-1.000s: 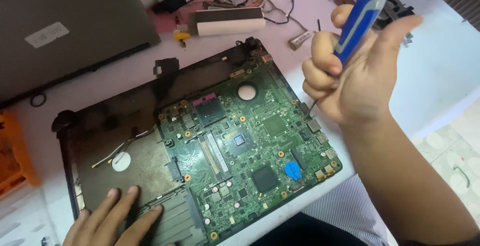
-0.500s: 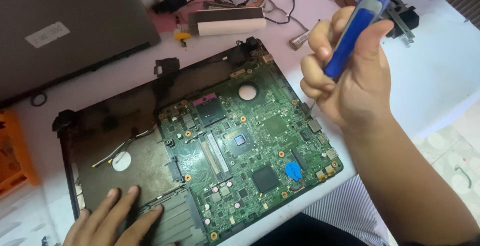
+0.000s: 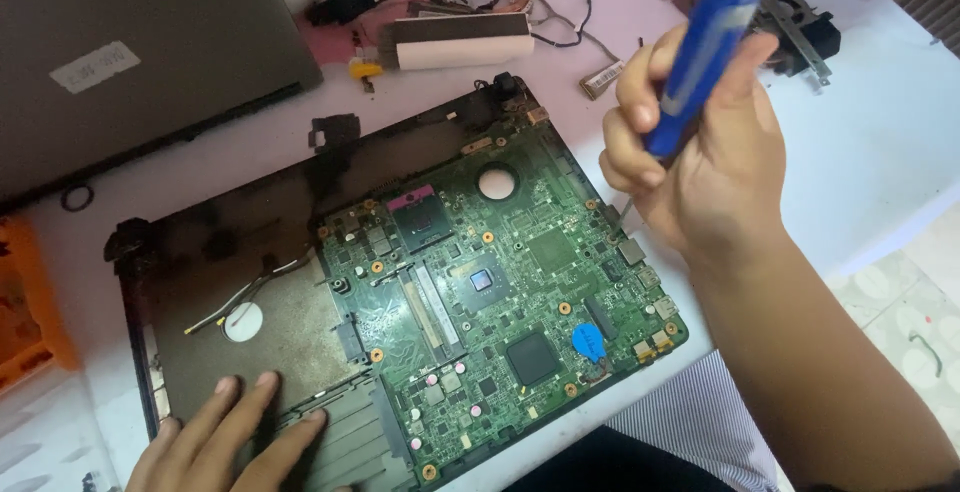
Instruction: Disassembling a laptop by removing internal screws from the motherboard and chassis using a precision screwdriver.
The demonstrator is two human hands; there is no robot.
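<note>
Screwdriver [image 3: 700, 52], blue-handled, sits clenched in our right hand [image 3: 700, 162] at the right edge of the green motherboard [image 3: 500, 292]; it has tipped more upright than a second ago. Our left hand [image 3: 225, 442] rests open and flat on the near-left laptop base [image 3: 250, 242]. White table [image 3: 880, 152] around.

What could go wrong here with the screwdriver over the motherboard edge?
The screwdriver tip is hidden behind the right hand, so it could slip off a screw and gouge the green motherboard. The left hand pins only the laptop base's near corner, so the base may pivot under pressure.
</note>
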